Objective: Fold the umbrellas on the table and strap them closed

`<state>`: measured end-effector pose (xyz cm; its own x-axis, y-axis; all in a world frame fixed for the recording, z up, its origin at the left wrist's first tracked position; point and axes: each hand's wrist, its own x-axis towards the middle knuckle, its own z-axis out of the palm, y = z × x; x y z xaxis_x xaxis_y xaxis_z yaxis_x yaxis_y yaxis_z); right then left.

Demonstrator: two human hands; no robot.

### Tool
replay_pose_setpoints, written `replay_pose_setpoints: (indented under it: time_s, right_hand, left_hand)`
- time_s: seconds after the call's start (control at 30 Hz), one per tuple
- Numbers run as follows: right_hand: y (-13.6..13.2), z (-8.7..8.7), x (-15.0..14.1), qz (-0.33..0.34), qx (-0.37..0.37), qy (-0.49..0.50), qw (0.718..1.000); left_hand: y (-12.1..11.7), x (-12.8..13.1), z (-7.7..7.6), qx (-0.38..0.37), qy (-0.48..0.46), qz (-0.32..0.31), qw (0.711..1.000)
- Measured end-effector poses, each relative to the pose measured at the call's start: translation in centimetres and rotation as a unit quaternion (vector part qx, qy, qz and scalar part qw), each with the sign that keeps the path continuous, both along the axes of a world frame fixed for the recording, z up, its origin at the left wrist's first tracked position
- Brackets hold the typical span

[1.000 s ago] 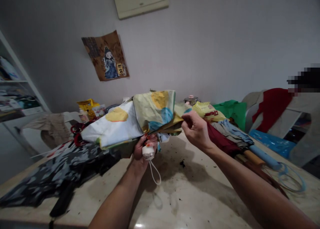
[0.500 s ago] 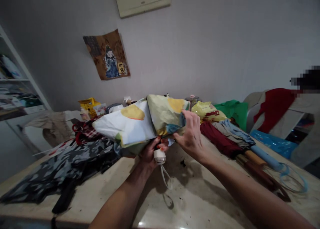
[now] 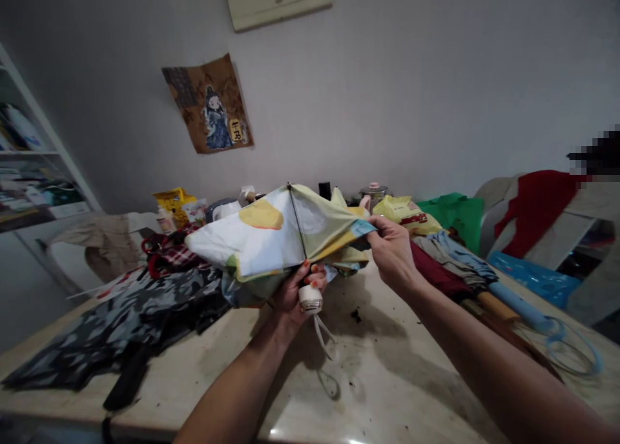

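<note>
The umbrella (image 3: 261, 241) is held over the counter (image 3: 213, 383), its handle (image 3: 310, 299) pointing toward the wearer, its canopy beyond, loosely spread from left to right. The left grip (image 3: 293, 290), clamped around it just above the handle, is nearer its axis; the right grip (image 3: 393, 247) is pinched together on the canopy's right edge. A camouflage umbrella (image 3: 159, 312) lies left, folded umbrellas (image 3: 458, 263) right; a poster (image 3: 213, 108) hangs on the wall (image 3: 411, 76) behind.

At frame centre, I see an umbrella (image 3: 256, 250) with white and pale yellow-green panels, yellow and blue patches, and a white handle (image 3: 310, 298); at lower left, grey-and-black camouflage fabric (image 3: 145, 308); at right, a green bag (image 3: 460, 213).
</note>
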<state>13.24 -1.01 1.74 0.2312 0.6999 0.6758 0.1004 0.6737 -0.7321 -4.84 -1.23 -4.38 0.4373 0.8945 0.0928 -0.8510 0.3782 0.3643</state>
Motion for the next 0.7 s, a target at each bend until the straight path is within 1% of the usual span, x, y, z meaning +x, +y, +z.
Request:
replay_pose_setpoints:
  time_s: [0.03,0.07,0.1,0.13,0.17,0.2,0.27,0.3,0.33,0.43,0.47,0.5,0.57,0.63,0.67,0.7]
  right_hand:
    - [-0.1,-0.1,-0.2,0.019,0.002,0.012,1.0]
    - [-0.2,-0.1,-0.3,0.022,0.017,0.013,1.0]
    - [-0.4,-0.2,-0.3,0.007,0.044,0.0,0.999]
    - [-0.5,-0.3,-0.3,-0.025,0.084,-0.026,0.996]
    - [-0.7,-0.3,-0.1,-0.069,0.133,-0.06,0.987]
    - [-0.8,-0.2,0.1,-0.119,0.184,-0.099,0.971]
    - [-0.9,-0.1,0.6,-0.205,0.266,-0.168,0.927]
    - [-0.9,0.0,0.8,-0.229,0.288,-0.191,0.91]
    - [-0.9,0.1,1.0,-0.243,0.298,-0.204,0.9]
    - [-1.0,0.3,1.2,-0.261,0.291,-0.217,0.894]
    - [-1.1,0.4,1.1,-0.258,0.284,-0.215,0.898]
    - [-1.1,0.5,1.1,-0.241,0.276,-0.207,0.907]
    - [-1.1,0.8,1.2,-0.165,0.247,-0.157,0.942]
    - [-0.8,1.2,1.7,-0.075,0.197,-0.076,0.975]
    - [-0.5,1.5,2.1,-0.045,0.173,-0.041,0.983]
    - [-0.3,1.8,2.6,-0.029,0.156,-0.016,0.987]
  left_hand:
    - [0.1,-0.1,0.0,0.001,-0.004,-0.004,1.0]
    - [0.1,-0.1,0.0,-0.001,-0.009,-0.007,1.0]
    - [0.1,-0.1,0.1,-0.006,-0.013,-0.006,1.0]
    - [0.0,0.0,0.3,-0.012,-0.013,0.002,1.0]
    - [0.0,0.0,0.4,-0.016,-0.007,0.015,1.0]
    - [0.0,0.0,0.5,-0.015,0.001,0.028,0.999]
    - [0.0,-0.1,0.6,-0.001,0.018,0.044,0.999]
    - [0.0,-0.2,0.6,0.01,0.021,0.042,0.999]
    - [0.1,-0.3,0.5,0.019,0.02,0.036,0.999]
    - [0.3,-0.8,0.4,0.031,0.015,0.014,0.999]
    - [0.3,-0.9,0.4,0.031,0.016,0.009,0.999]
    - [0.3,-1.1,0.5,0.031,0.015,0.007,0.999]
    - [0.2,-1.3,0.7,0.027,0.012,0.006,1.0]
    - [0.2,-1.5,1.0,0.023,-0.004,0.009,1.0]
    - [0.1,-1.6,1.1,0.019,-0.011,0.007,1.0]
    - [0.1,-1.8,1.2,0.01,-0.013,0.002,1.0]
